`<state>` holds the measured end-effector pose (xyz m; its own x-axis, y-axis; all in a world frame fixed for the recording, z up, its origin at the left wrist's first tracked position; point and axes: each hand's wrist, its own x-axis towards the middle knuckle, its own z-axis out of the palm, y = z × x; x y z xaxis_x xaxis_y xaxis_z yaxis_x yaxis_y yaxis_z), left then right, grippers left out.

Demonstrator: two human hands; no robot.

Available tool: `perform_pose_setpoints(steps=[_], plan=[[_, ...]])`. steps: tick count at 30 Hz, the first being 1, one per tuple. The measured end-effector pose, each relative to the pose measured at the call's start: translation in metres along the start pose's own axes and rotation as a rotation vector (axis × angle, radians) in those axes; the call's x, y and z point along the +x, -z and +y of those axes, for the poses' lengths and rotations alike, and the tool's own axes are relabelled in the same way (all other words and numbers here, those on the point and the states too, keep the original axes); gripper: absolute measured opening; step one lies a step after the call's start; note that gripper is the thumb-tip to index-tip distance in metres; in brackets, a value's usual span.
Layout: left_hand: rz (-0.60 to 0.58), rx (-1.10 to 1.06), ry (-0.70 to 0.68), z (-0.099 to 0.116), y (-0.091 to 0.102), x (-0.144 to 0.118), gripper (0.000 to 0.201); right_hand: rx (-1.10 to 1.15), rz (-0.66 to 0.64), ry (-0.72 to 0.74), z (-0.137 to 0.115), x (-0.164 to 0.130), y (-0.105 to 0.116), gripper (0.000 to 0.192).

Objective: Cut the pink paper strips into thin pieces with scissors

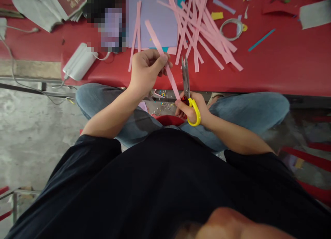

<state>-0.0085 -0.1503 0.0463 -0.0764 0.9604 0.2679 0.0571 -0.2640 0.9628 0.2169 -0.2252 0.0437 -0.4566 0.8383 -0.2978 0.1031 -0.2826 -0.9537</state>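
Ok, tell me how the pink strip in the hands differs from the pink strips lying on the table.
The held pink strip is single and lifted off the red table, gripped by the left hand and touched at its lower end by the right hand, which holds the scissors. The loose pink strips lie flat on the table, crisscrossed in a pile, untouched. All are narrow, pink paper.

We've got a long pink paper strip (165, 65) — thin, flat, a bit uneven along its edges — running on a slant from up over the red table down toward our lap. Our left hand (147, 72) pinches it around the middle, our right hand (192, 110) has its lower end. The scissors (186, 89) — yellow handle, grey blades nearly closed — sit in that right hand, tips pointing up, just beside the strip.
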Motion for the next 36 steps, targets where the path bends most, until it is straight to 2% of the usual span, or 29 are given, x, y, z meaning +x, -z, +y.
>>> perform_pose_setpoints(steps=[3, 8, 13, 18, 20, 24, 26, 28, 30, 32, 34, 36], plan=[[0.028, 0.029, -0.018, -0.001, 0.005, 0.005, 0.051, -0.004, 0.003, -0.014, 0.002, 0.0, 0.0, 0.047], [0.079, -0.008, -0.01, 0.006, 0.011, 0.009, 0.021, -0.018, -0.014, -0.035, 0.004, 0.0, -0.001, 0.048], [0.124, -0.05, 0.02, 0.01, 0.017, 0.014, 0.028, -0.013, -0.02, -0.047, 0.007, 0.001, -0.003, 0.049], [0.127, -0.038, 0.009, 0.005, 0.021, 0.019, 0.021, -0.023, -0.055, -0.045, 0.016, 0.0, -0.004, 0.045], [0.138, -0.011, 0.033, 0.003, 0.023, 0.02, 0.024, -0.034, -0.08, -0.044, 0.02, 0.001, -0.005, 0.042], [0.188, 0.111, 0.092, 0.004, 0.042, 0.029, 0.028, -0.032, -0.113, -0.067, 0.023, 0.001, -0.008, 0.038], [0.153, 0.234, 0.083, 0.006, 0.061, 0.045, 0.021, -0.032, -0.118, -0.076, 0.023, 0.002, -0.009, 0.036], [0.104, 0.398, 0.054, 0.005, 0.082, 0.071, 0.018, -0.037, -0.125, -0.07, 0.023, 0.002, -0.01, 0.034], [0.143, 0.514, 0.059, -0.004, 0.099, 0.105, 0.022, -0.045, -0.13, -0.058, 0.023, 0.003, -0.01, 0.034], [0.144, 0.577, 0.108, -0.018, 0.109, 0.141, 0.025, -0.059, -0.131, -0.046, 0.024, 0.006, -0.009, 0.034], [0.132, 0.843, 0.167, -0.036, 0.114, 0.171, 0.032, -0.071, -0.126, -0.034, 0.025, 0.009, -0.008, 0.034], [0.099, 0.935, 0.228, -0.052, 0.117, 0.191, 0.036, -0.073, -0.113, -0.031, 0.027, 0.012, -0.007, 0.034]])
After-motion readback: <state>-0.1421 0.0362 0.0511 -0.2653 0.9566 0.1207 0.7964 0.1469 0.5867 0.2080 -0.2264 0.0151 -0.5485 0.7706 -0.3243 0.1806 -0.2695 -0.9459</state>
